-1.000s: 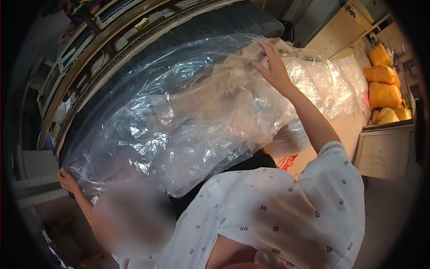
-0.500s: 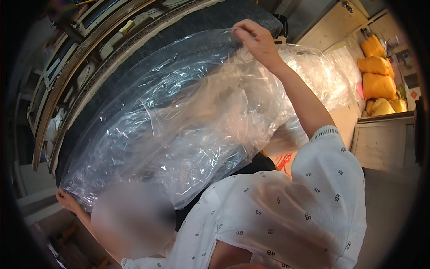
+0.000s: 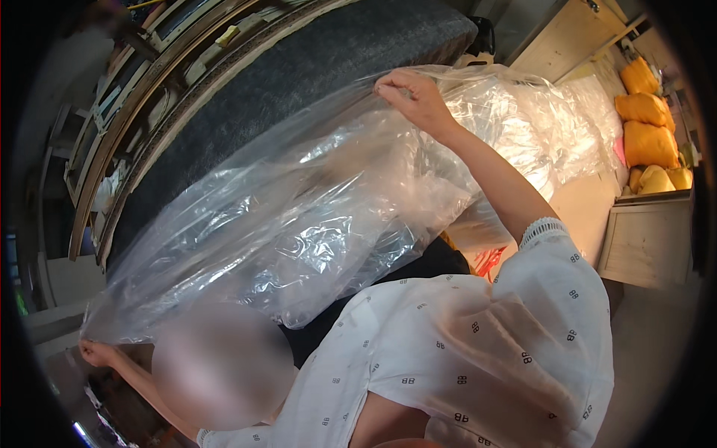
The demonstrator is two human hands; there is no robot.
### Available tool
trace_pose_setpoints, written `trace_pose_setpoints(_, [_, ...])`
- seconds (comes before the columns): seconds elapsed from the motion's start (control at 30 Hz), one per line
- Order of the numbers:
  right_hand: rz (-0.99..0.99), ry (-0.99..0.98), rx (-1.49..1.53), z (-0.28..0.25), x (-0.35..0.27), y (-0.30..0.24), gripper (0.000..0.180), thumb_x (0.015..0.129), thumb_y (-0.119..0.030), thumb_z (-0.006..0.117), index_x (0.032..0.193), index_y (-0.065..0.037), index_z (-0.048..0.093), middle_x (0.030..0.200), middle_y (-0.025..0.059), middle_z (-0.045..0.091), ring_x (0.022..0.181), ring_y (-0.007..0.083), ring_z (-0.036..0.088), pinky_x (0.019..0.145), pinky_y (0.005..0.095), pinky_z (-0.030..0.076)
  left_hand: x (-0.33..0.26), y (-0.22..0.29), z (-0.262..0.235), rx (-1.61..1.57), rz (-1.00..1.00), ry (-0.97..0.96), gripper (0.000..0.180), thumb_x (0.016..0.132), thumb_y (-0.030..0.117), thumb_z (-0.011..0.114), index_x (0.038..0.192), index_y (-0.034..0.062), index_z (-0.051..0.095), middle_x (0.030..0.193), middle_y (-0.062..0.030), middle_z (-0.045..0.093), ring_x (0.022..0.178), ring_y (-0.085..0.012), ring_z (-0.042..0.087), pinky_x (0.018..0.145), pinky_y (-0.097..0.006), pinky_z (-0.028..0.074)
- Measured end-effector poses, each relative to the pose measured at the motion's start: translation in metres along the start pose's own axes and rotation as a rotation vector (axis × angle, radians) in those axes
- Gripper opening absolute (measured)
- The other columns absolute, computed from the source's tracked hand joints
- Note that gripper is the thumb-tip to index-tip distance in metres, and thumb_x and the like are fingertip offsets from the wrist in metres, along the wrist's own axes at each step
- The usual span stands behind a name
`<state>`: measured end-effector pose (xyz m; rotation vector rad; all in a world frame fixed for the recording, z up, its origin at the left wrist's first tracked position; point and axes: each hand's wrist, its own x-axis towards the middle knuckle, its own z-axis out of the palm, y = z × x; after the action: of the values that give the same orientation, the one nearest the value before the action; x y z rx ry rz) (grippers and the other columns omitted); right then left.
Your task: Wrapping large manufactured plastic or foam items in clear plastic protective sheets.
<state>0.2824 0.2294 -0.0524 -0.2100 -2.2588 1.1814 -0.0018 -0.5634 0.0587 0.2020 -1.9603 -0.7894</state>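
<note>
A wide sheet of clear, crinkled plastic film point(image 3: 321, 231) stretches between my two hands, catching bright reflections. My right hand point(image 3: 420, 101), at the far side in the upper middle, pinches the film's far edge between closed fingers. At the lower left, my left hand point(image 3: 101, 352) is closed on the near-left corner of the same film. The film hangs over part of a dark grey padded surface point(image 3: 299, 89), which shows beyond its far edge. More bunched clear plastic point(image 3: 515, 119) extends to the right, past my right forearm.
A curved wooden rail and frame point(image 3: 142, 89) run along the far left. Orange bundles point(image 3: 648, 138) are stacked at the right above a pale wooden cabinet point(image 3: 646, 243). Red strands point(image 3: 489, 261) lie beside my right sleeve. A round blur covers part of the lower left.
Both hands have come nearer, drawing the film's far edge toward me and tighter. More of the dark padded surface shows beyond it.
</note>
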Motion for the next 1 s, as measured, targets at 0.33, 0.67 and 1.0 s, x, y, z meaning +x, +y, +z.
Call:
trace_pose_setpoints(0.33, [-0.132,0.105,-0.292,0.01,0.018,-0.02,0.017,0.078,-0.021,0.063,0.078,-0.004,0.06,0.066,0.0081,0.054,0.058,0.021,0.051,0.055,0.0312,0.04,0.018,0.018,-0.133,-0.157,-0.041,-0.2,0.037,0.092,0.026,0.055,0.116,-0.002,0.056,0.112,-0.0086,0.058,0.101,-0.0171,0.054,0.089,-0.028,0.042])
trace_pose_setpoints(0.67, [-0.236,-0.049,-0.383,-0.011,0.057,0.002,0.017,0.077,-0.02,0.064,0.087,-0.007,0.061,0.071,0.005,0.05,0.067,0.0174,0.053,0.064,0.0278,0.044,-0.041,-0.046,-0.16,-0.248,-0.302,-0.398,0.039,0.091,0.027,0.056,0.119,0.0003,0.056,0.115,-0.0074,0.058,0.102,-0.0167,0.055,0.089,-0.028,0.044])
trace_pose_setpoints(1.0, [-0.186,0.512,0.177,-0.061,0.23,-0.039,0.032,0.089,-0.026,0.056,0.108,0.0,0.055,0.1,0.0068,0.059,0.09,0.0129,0.055,0.08,0.0261,0.042,-0.068,0.074,-0.011,-0.747,-0.693,-0.29,0.031,0.093,0.025,0.044,0.109,0.0032,0.059,0.098,-0.0103,0.062,0.09,-0.0208,0.059,0.08,-0.034,0.047])
